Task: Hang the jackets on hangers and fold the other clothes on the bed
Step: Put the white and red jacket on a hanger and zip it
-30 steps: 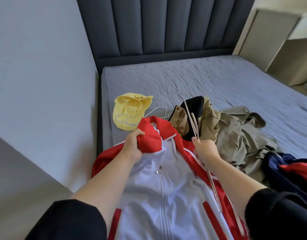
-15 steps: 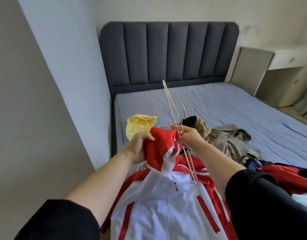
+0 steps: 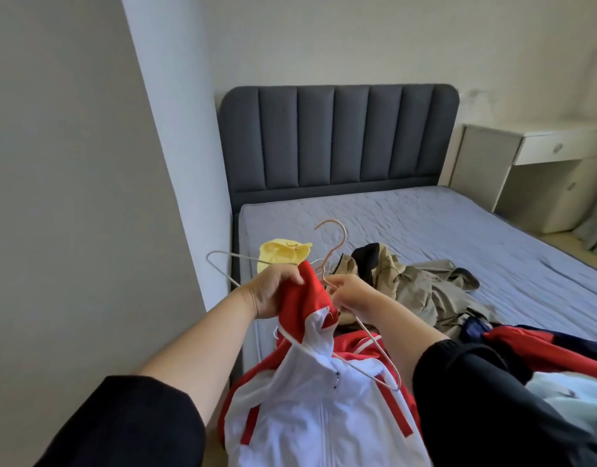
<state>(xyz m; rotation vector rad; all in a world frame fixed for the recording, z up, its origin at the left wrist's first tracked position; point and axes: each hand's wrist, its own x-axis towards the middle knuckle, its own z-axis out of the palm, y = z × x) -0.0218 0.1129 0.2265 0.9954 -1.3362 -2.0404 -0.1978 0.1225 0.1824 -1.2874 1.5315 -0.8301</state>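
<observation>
Gripping the red collar of the red-and-white zip-up jacket in my left hand, I lift it at the near edge of the grey quilted mattress so the neck gapes for the thin pale wire hanger, pinched below its hook by my right hand. Whether a second hanger is tangled in, or one wing sits inside the jacket, I cannot tell; the hem is cut off.

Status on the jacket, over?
Left hand grips red-and-white jacket by collar. Right hand pinches wire hanger, not yet in shoulders. Khaki clothes piled beyond.
</observation>
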